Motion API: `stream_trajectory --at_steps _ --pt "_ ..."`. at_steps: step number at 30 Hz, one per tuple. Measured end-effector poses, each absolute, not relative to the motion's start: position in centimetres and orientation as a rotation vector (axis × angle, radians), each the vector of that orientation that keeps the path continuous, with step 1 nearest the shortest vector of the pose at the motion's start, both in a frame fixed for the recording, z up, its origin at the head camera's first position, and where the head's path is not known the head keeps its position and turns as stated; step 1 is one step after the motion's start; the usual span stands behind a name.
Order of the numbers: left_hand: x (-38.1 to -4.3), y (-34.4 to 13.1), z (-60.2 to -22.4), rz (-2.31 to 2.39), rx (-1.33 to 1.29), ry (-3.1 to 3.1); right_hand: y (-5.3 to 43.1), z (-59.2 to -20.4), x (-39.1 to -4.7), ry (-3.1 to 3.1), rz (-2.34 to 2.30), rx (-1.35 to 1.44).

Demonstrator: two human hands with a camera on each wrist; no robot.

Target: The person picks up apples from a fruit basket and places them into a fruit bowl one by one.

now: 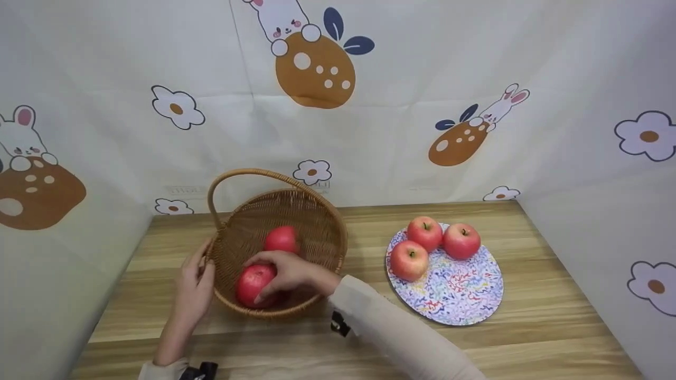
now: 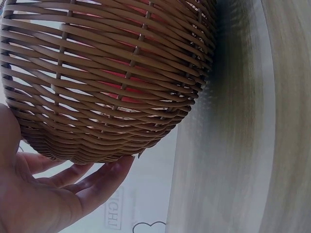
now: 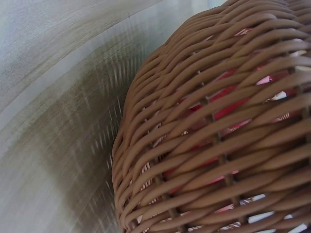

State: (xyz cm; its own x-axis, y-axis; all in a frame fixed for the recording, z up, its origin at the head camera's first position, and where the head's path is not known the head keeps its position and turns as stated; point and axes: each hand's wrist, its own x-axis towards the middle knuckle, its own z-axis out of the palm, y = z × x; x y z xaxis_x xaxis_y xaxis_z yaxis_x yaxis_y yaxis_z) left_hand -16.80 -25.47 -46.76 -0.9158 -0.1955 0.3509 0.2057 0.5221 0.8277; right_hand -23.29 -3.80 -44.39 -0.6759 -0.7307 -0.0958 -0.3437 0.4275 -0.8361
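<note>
A brown wicker basket [image 1: 332,232] with an arched handle stands on the left part of the table. My right hand [image 1: 288,269] reaches over its rim and grips a red apple [image 1: 253,279] near the front of the basket. Behind that hand lies another red apple [image 1: 281,239], also in the basket. My left hand [image 1: 193,287] holds the basket's left rim. In the left wrist view, the fingers of the left hand [image 2: 63,194] lie against the outer weave. The right wrist view shows the basket wall [image 3: 218,131] with red behind it; the right hand is hidden there.
To the right, a round plate [image 1: 465,295] with a multicoloured pattern carries three red apples [image 1: 461,241] on its far and left parts. A patterned cloth [image 1: 380,148] hangs behind the wooden table [image 1: 549,295] and along both sides.
</note>
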Motion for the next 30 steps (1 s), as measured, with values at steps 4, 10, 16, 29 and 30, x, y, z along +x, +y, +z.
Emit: stream_trajectory --at_steps 4,10,16,29,30 --pt "-16.7 -25.5 -46.7 -1.353 -0.001 -2.371 -3.7 -44.4 -23.3 2.230 -1.147 -0.917" --pt "-16.7 -25.4 -46.7 -1.346 0.008 -2.388 -3.5 -44.3 -23.5 2.228 -1.146 -0.902" --pt "-16.5 -25.4 -46.5 -1.386 0.028 -2.401 -3.3 -44.0 -23.4 2.193 -1.210 -0.846" --pt "-16.7 -25.4 -46.8 -1.375 -0.010 -2.358 -3.2 -43.4 -23.0 2.245 -1.235 -0.798" --pt "-16.6 -25.4 -46.7 -1.380 -0.007 -2.358 -3.2 -43.4 -22.9 2.253 -1.233 -0.802"
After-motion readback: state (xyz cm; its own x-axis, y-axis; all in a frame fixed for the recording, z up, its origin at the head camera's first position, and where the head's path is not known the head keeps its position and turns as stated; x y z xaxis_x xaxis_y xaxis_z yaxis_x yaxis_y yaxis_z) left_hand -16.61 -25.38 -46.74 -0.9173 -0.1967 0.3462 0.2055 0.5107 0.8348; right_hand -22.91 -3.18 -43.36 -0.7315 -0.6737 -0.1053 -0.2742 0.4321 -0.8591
